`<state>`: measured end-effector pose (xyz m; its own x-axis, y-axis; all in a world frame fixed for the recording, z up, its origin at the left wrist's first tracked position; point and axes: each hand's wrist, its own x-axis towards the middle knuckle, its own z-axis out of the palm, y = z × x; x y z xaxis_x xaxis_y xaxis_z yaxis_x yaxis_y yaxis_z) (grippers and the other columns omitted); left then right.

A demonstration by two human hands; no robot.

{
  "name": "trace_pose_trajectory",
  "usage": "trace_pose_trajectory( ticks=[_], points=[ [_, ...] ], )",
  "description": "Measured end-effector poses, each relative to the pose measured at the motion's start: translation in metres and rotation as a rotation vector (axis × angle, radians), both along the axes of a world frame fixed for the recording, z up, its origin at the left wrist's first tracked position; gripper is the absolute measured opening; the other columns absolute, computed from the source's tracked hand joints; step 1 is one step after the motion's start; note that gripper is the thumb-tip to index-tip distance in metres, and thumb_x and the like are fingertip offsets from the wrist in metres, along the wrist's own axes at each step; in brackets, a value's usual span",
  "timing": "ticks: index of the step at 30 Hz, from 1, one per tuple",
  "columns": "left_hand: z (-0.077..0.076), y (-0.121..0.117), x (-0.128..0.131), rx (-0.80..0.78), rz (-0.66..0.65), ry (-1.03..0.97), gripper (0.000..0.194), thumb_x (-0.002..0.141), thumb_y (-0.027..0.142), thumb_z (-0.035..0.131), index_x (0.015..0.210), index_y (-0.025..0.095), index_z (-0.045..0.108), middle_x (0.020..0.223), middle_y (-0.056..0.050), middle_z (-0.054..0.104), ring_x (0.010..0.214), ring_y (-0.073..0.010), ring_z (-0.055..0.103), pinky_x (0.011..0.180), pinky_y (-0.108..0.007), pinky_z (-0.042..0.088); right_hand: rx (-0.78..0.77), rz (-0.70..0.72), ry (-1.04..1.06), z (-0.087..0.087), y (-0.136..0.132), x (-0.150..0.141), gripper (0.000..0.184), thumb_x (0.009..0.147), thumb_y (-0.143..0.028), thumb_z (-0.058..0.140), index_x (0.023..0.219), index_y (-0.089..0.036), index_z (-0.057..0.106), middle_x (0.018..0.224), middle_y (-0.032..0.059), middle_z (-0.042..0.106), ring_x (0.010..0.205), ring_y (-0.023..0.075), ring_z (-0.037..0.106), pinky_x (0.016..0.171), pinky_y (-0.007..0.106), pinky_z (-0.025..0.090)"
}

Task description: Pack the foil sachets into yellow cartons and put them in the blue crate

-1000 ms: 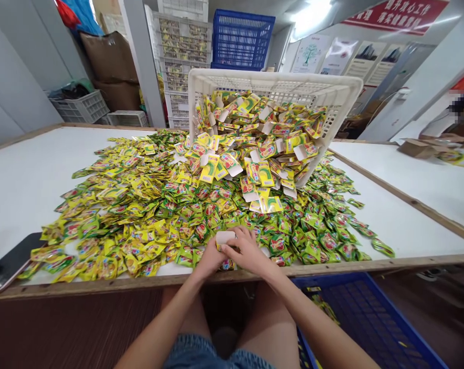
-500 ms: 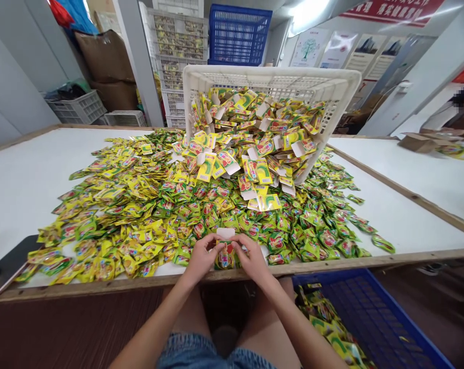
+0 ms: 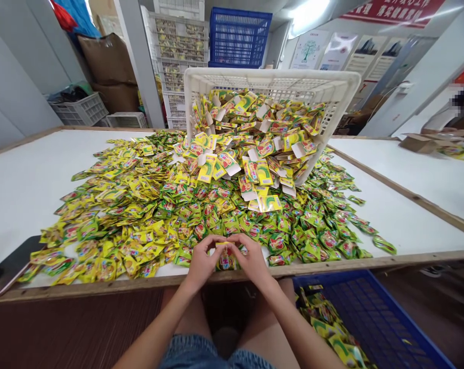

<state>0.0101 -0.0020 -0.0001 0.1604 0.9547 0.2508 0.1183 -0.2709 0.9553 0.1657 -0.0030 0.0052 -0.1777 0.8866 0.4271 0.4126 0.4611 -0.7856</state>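
My left hand [image 3: 200, 262] and my right hand [image 3: 251, 260] meet at the near edge of the table, fingers pinched on one small yellow carton [image 3: 225, 254] held between them, its top flap pressed down. Just beyond my hands spreads a wide heap of yellow-green sachets [image 3: 140, 205]. Behind it a white plastic crate [image 3: 332, 97] lies tipped toward me, spilling flat yellow cartons [image 3: 255, 148] onto the heap.
A dark phone [image 3: 9, 264] lies at the table's left front edge. A blue crate [image 3: 374, 318] holding some packed cartons sits on the floor at my right. Stacked white and blue crates [image 3: 235, 36] stand behind the table. Another table [image 3: 427, 179] adjoins on the right.
The small carton's white flap stood open earlier; now both hands have folded it down and pinch the carton closed. The view has shifted slightly.
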Motion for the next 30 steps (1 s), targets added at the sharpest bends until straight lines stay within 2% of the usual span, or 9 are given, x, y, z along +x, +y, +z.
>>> trace_pose_trajectory(
  ticks=[7,14,17,20,22,24,26,28,30],
  points=[
    [-0.002,0.008,0.004,-0.049,0.044,-0.008,0.026,0.081,0.036,0.054,0.088,0.012,0.060,0.082,-0.005,0.061,0.073,-0.0129,0.054,0.067,-0.022,0.042,-0.036,-0.020,-0.078,0.003,0.010,0.001,0.017,0.088,-0.028,0.046,0.087,-0.015,0.057,0.082,0.0038,0.060,0.075,0.0138,0.054,0.069,0.026,0.041],
    [-0.016,0.003,0.000,-0.082,0.005,-0.081,0.024,0.078,0.034,0.058,0.088,0.013,0.064,0.095,-0.008,0.063,0.087,-0.0171,0.058,0.080,-0.027,0.044,-0.085,0.009,0.077,-0.021,-0.003,-0.007,0.020,0.088,-0.029,0.046,0.100,-0.017,0.056,0.098,0.0061,0.059,0.091,0.0159,0.054,0.078,0.027,0.043],
    [-0.017,-0.001,-0.002,-0.083,-0.008,-0.082,0.027,0.079,0.032,0.058,0.099,0.014,0.060,0.100,-0.008,0.061,0.091,-0.0169,0.058,0.083,-0.028,0.044,-0.077,-0.021,0.103,-0.018,-0.010,-0.010,0.020,0.088,-0.026,0.043,0.100,-0.018,0.055,0.098,0.0057,0.058,0.091,0.0157,0.054,0.079,0.028,0.043],
    [-0.016,-0.003,-0.005,-0.098,-0.008,-0.194,0.042,0.081,0.031,0.056,0.119,0.016,0.043,0.103,-0.009,0.058,0.092,-0.0162,0.058,0.085,-0.031,0.045,-0.013,-0.189,0.049,0.003,-0.025,0.020,0.021,0.090,-0.025,0.037,0.100,-0.019,0.055,0.099,0.0056,0.058,0.093,0.0157,0.053,0.081,0.028,0.042],
    [-0.016,-0.002,-0.006,-0.122,0.024,-0.268,0.040,0.083,0.034,0.053,0.116,0.014,0.042,0.098,-0.010,0.059,0.087,-0.0162,0.059,0.082,-0.032,0.047,-0.016,-0.367,-0.098,0.016,-0.040,0.063,0.024,0.090,-0.027,0.035,0.100,-0.020,0.055,0.099,0.0068,0.058,0.091,0.0177,0.053,0.080,0.031,0.041],
    [-0.016,-0.001,-0.004,-0.141,0.053,-0.265,0.034,0.083,0.036,0.052,0.106,0.012,0.046,0.093,-0.010,0.060,0.083,-0.0159,0.059,0.079,-0.031,0.048,-0.135,-0.563,-0.471,0.023,-0.056,0.113,0.021,0.086,-0.026,0.041,0.091,-0.019,0.060,0.088,0.0092,0.059,0.082,0.0223,0.053,0.074,0.036,0.041],
    [-0.016,0.000,-0.001,-0.145,0.044,-0.205,0.032,0.082,0.036,0.053,0.103,0.012,0.049,0.089,-0.008,0.060,0.080,-0.0151,0.059,0.077,-0.030,0.048,-0.304,-0.764,-0.843,0.020,-0.064,0.151,0.018,0.080,-0.025,0.048,0.082,-0.017,0.064,0.083,0.0136,0.057,0.083,0.0304,0.051,0.071,0.044,0.038],
    [-0.016,-0.001,0.002,-0.128,0.017,-0.125,0.031,0.082,0.035,0.054,0.103,0.013,0.051,0.089,-0.007,0.060,0.080,-0.0145,0.058,0.076,-0.028,0.047,-0.330,-0.731,-0.902,0.013,-0.060,0.164,0.021,0.080,-0.027,0.050,0.089,-0.019,0.067,0.093,0.0148,0.056,0.090,0.0317,0.050,0.074,0.046,0.038],
    [-0.017,-0.002,0.003,-0.101,0.007,-0.061,0.030,0.081,0.034,0.054,0.103,0.014,0.053,0.091,-0.007,0.060,0.082,-0.0150,0.058,0.077,-0.027,0.047,-0.152,-0.609,-0.814,0.006,-0.043,0.152,0.026,0.082,-0.031,0.049,0.099,-0.023,0.066,0.112,0.0140,0.049,0.105,0.0300,0.045,0.085,0.046,0.036]
  ],
)
